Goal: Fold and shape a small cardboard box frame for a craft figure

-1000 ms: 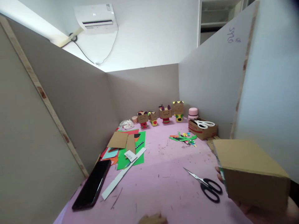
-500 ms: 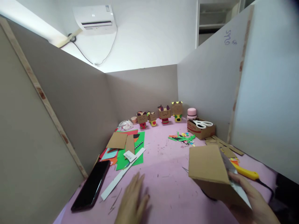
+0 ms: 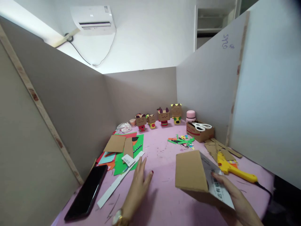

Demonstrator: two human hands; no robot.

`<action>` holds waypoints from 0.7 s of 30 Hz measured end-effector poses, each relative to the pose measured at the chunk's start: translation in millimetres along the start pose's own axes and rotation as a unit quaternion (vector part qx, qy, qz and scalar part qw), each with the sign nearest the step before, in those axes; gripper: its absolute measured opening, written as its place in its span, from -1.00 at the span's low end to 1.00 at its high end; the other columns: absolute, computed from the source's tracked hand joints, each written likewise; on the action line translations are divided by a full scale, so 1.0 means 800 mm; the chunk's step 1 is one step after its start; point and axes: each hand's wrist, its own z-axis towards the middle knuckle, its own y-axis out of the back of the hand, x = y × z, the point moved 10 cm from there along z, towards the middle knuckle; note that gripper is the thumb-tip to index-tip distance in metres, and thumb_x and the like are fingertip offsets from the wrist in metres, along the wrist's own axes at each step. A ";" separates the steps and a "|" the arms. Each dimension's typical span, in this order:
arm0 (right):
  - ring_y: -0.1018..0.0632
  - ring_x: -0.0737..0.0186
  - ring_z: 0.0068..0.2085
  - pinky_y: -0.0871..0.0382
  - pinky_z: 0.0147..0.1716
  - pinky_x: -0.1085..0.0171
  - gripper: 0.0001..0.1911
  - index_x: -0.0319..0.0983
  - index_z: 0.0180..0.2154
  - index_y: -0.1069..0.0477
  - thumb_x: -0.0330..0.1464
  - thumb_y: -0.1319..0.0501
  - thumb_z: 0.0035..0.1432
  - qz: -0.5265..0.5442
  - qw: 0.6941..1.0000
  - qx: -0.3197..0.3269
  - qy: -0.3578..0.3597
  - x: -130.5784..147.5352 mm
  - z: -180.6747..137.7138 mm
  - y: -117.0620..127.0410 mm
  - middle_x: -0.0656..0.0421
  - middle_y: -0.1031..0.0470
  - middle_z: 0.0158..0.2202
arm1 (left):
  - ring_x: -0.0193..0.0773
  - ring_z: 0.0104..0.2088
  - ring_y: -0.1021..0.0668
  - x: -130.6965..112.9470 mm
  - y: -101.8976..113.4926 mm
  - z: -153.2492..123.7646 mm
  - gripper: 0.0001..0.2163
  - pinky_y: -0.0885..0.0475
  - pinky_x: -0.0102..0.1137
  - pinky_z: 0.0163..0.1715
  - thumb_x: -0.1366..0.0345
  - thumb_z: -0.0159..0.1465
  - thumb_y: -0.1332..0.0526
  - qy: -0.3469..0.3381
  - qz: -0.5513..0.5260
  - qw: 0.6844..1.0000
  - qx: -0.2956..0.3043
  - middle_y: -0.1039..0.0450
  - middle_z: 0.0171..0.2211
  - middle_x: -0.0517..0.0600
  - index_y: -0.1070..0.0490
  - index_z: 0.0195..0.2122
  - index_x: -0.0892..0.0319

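Observation:
My right hand (image 3: 231, 194) grips a brown cardboard box (image 3: 191, 171) by its printed white side and holds it low over the pink table (image 3: 164, 201). To the left of the box, my left hand (image 3: 138, 185) reaches forward with its fingers stretched out and nothing in it. It hovers over the table, near a white card strip (image 3: 115, 185) and a sheet of green paper (image 3: 127, 153). A watch shows on that wrist.
A black phone (image 3: 86, 191) lies front left. Cardboard pieces (image 3: 118, 144) and coloured paper sit left, paper scraps (image 3: 181, 140) in the middle. Several box figures (image 3: 162, 116) stand at the back. At right are a small box with white scissors (image 3: 199, 129) and a yellow glue gun (image 3: 231, 169). Grey partitions wall the table.
The cardboard box has moved left and down toward the table's middle, covering the black scissors. My left hand has come up into view and reached forward. The camera has shifted slightly.

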 end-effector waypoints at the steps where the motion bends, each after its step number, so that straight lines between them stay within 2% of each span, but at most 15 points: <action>1: -0.61 0.12 -0.49 -0.46 -0.59 0.29 -0.71 -0.23 -0.28 -0.46 -0.17 -0.29 0.00 0.019 1.000 -0.012 -0.022 -0.006 0.001 0.003 0.17 -0.62 -0.49 | 0.00 0.17 -0.33 0.003 0.007 -0.003 -0.56 -0.17 -0.11 0.15 0.09 0.27 0.01 0.002 0.002 1.000 0.008 -0.33 0.12 0.20 -0.34 0.06 0.23; 2: -0.59 0.16 -0.49 -0.44 -0.58 0.33 -0.65 -0.22 -0.23 -0.44 -0.18 -0.33 -0.06 0.039 0.998 -0.025 -0.044 -0.013 0.002 0.006 0.20 -0.62 -0.46 | 0.04 0.03 -0.47 0.005 0.011 -0.007 -0.62 -0.29 -0.11 0.07 0.06 0.24 -0.05 0.000 0.005 1.000 0.030 -0.49 -0.06 0.18 -0.46 -0.12 0.21; 3: -0.58 0.20 -0.47 -0.43 -0.55 0.35 -0.57 -0.20 -0.18 -0.42 -0.19 -0.38 -0.12 0.048 0.997 -0.033 -0.052 -0.017 0.003 0.009 0.23 -0.62 -0.42 | 0.13 -0.06 -0.51 0.006 0.019 -0.013 -0.63 -0.32 -0.04 0.01 0.04 0.19 -0.10 0.007 0.012 0.999 0.036 -0.54 -0.19 0.21 -0.51 -0.26 0.24; 4: -0.58 0.22 -0.42 -0.42 -0.51 0.37 -0.49 -0.17 -0.11 -0.39 -0.18 -0.39 -0.14 0.038 0.998 -0.032 -0.033 -0.015 0.005 0.010 0.26 -0.62 -0.37 | 0.19 -0.06 -0.50 0.006 0.028 -0.020 -0.62 -0.29 0.02 0.02 0.02 0.17 -0.12 0.012 0.019 0.999 0.028 -0.53 -0.20 0.24 -0.51 -0.28 0.26; 6: -0.56 0.20 -0.27 -0.41 -0.38 0.37 -0.44 -0.13 -0.05 -0.35 -0.13 -0.37 -0.10 -0.019 0.999 -0.024 0.026 -0.006 0.007 0.008 0.25 -0.59 -0.25 | 0.17 0.06 -0.41 -0.003 0.033 -0.035 -0.57 -0.19 0.02 0.11 -0.01 0.19 -0.10 0.006 0.003 1.000 0.012 -0.43 -0.01 0.26 -0.45 -0.11 0.24; 7: -0.54 0.16 -0.17 -0.40 -0.29 0.36 -0.44 -0.13 -0.03 -0.33 -0.09 -0.34 -0.06 -0.053 0.997 -0.015 0.050 -0.003 0.007 0.004 0.23 -0.58 -0.19 | 0.07 0.09 -0.40 -0.012 0.026 -0.043 -0.55 -0.21 -0.05 0.12 -0.03 0.23 -0.06 -0.011 -0.026 0.999 0.019 -0.38 0.06 0.19 -0.39 -0.01 0.17; 8: -0.51 0.12 -0.09 -0.38 -0.21 0.33 -0.44 -0.13 -0.02 -0.32 -0.06 -0.31 -0.04 -0.085 0.994 -0.005 0.068 -0.001 0.005 -0.001 0.19 -0.55 -0.13 | -0.01 0.11 -0.39 -0.026 0.010 -0.051 -0.55 -0.24 -0.13 0.12 -0.05 0.26 -0.03 -0.043 -0.096 0.993 0.048 -0.34 0.10 0.13 -0.33 0.05 0.09; 9: -0.47 0.08 -0.02 -0.35 -0.14 0.30 -0.44 -0.14 -0.02 -0.31 -0.04 -0.29 -0.02 -0.110 0.991 0.007 0.080 0.000 0.002 -0.006 0.16 -0.52 -0.07 | -0.01 0.13 -0.36 -0.047 -0.001 -0.060 -0.50 -0.23 -0.15 0.13 -0.13 0.21 -0.09 -0.104 -0.156 0.981 0.052 -0.32 0.12 0.09 -0.31 0.08 0.03; 11: -0.42 0.03 0.05 -0.31 -0.07 0.24 -0.43 -0.13 0.01 -0.28 -0.01 -0.25 0.01 -0.137 0.986 0.027 0.090 0.000 -0.006 -0.017 0.12 -0.47 0.00 | 0.06 0.19 -0.28 -0.076 -0.014 -0.079 -0.29 -0.16 -0.10 0.18 -0.22 0.04 -0.22 -0.205 -0.186 0.961 0.008 -0.24 0.18 0.09 -0.20 0.17 -0.06; 12: -0.41 0.02 0.05 -0.30 -0.06 0.23 -0.42 -0.12 0.02 -0.27 0.00 -0.24 0.02 -0.139 0.986 0.030 0.092 0.001 -0.011 -0.020 0.12 -0.46 0.01 | 0.10 0.23 -0.21 -0.083 -0.018 -0.086 -0.22 -0.11 -0.06 0.20 -0.23 -0.01 -0.26 -0.228 -0.185 0.956 -0.023 -0.14 0.25 0.09 -0.13 0.21 -0.10; 14: -0.45 0.03 0.01 -0.32 -0.08 0.22 -0.42 -0.10 0.01 -0.29 0.02 -0.24 0.01 -0.141 0.985 0.039 0.091 0.000 -0.022 -0.026 0.12 -0.46 0.00 | 0.09 0.29 -0.06 -0.085 -0.028 -0.095 -0.15 -0.01 -0.04 0.23 -0.19 0.03 -0.26 -0.225 -0.187 0.954 -0.058 0.12 0.34 0.05 0.07 0.29 -0.15; 16: -0.50 0.02 -0.07 -0.37 -0.13 0.20 -0.41 -0.10 -0.01 -0.35 0.05 -0.26 -0.03 -0.150 0.983 0.066 0.079 -0.007 -0.029 -0.032 0.10 -0.49 -0.05 | 0.04 0.31 -0.01 -0.083 -0.034 -0.099 -0.23 0.05 -0.07 0.25 -0.08 0.15 -0.22 -0.203 -0.203 0.956 -0.060 0.19 0.36 0.00 0.14 0.31 -0.16; 19: -0.53 -0.04 -0.10 -0.44 -0.21 0.16 -0.34 -0.11 -0.04 -0.43 0.14 -0.22 -0.09 -0.166 0.977 0.102 0.088 -0.018 -0.030 -0.033 0.04 -0.49 -0.04 | 0.04 0.29 -0.08 -0.075 -0.034 -0.098 -0.30 0.01 -0.09 0.25 -0.01 0.16 -0.25 -0.151 -0.283 0.946 -0.039 -0.01 0.31 0.05 -0.01 0.28 -0.08; 21: -0.50 -0.08 -0.02 -0.46 -0.21 0.13 -0.34 -0.08 -0.04 -0.46 0.16 -0.18 -0.08 -0.166 0.975 0.101 0.110 -0.022 -0.024 -0.023 0.02 -0.45 0.04 | 0.07 0.27 -0.14 -0.058 -0.040 -0.091 -0.28 -0.11 -0.08 0.21 -0.12 0.14 -0.20 -0.069 -0.372 0.925 -0.029 -0.14 0.25 0.11 -0.05 0.27 0.00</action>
